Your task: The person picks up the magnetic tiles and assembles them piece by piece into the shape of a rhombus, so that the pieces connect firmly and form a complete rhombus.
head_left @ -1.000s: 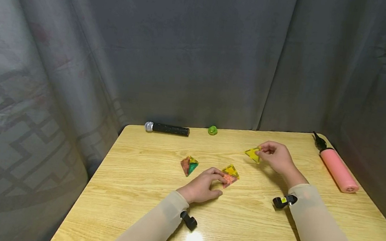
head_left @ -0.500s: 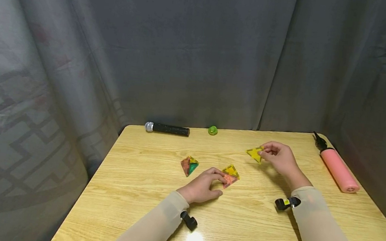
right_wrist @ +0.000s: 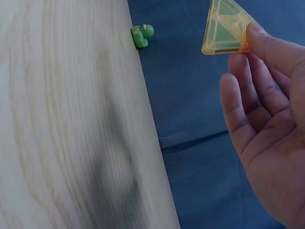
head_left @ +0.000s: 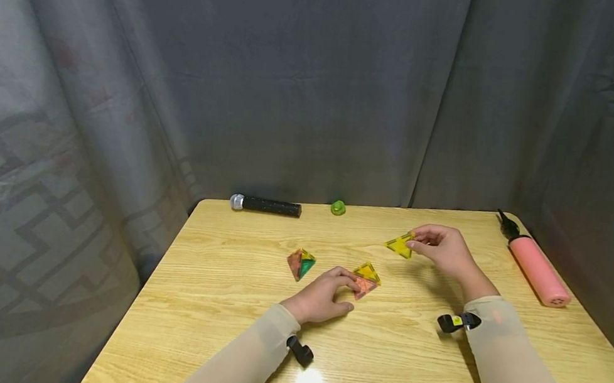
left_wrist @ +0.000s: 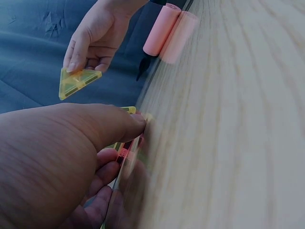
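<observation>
My right hand (head_left: 442, 252) pinches a yellow see-through triangular magnetic tile (head_left: 399, 245) between thumb and fingers, above the table. The right wrist view shows this tile (right_wrist: 226, 28) at the fingertips, its corner gripped by the thumb. My left hand (head_left: 323, 296) rests low on the table, its fingertips on a pink triangular tile (head_left: 365, 288), while the thumb stands apart from it. A second yellow triangular tile (head_left: 368, 271) lies against the pink one's far edge. To the left lies a small kite-shaped group of red, green and yellow tiles (head_left: 300, 263).
A black microphone (head_left: 268, 206) with a silver head and a small green toy (head_left: 338, 208) stand along the far edge of the wooden table (head_left: 203, 306). A pink hand pump (head_left: 539, 270) lies by the right edge. Grey curtains (head_left: 318, 92) hang behind.
My right hand and the yellow tile shift slightly right, then the tile tips back a little to the left. My left hand and the tiles on the table stay put.
</observation>
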A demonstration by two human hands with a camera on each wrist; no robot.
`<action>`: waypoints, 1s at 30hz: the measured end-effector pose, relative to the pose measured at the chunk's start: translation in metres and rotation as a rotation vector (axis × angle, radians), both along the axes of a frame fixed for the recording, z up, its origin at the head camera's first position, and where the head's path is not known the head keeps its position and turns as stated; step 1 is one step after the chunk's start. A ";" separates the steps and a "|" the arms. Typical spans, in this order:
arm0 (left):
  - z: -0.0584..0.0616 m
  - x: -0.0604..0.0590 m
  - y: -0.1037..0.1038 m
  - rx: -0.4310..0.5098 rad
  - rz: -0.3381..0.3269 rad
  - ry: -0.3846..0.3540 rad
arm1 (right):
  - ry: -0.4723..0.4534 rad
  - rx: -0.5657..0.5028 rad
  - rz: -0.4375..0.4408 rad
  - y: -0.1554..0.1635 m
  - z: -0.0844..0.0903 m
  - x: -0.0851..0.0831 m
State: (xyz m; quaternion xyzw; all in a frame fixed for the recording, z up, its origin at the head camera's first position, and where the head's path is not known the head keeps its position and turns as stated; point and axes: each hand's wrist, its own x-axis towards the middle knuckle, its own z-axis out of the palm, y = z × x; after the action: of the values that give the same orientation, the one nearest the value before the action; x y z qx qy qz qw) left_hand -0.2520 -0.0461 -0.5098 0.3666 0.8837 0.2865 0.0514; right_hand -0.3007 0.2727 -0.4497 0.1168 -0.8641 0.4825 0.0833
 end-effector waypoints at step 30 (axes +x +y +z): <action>0.001 -0.001 -0.001 0.007 -0.009 0.005 | -0.074 0.045 0.256 -0.020 0.020 0.015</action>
State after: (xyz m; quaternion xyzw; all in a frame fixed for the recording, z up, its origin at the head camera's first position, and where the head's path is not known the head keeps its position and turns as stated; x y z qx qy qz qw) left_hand -0.2526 -0.0466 -0.5090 0.3715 0.8811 0.2883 0.0493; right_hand -0.2855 0.2525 -0.4295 0.2100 -0.8553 0.4735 -0.0136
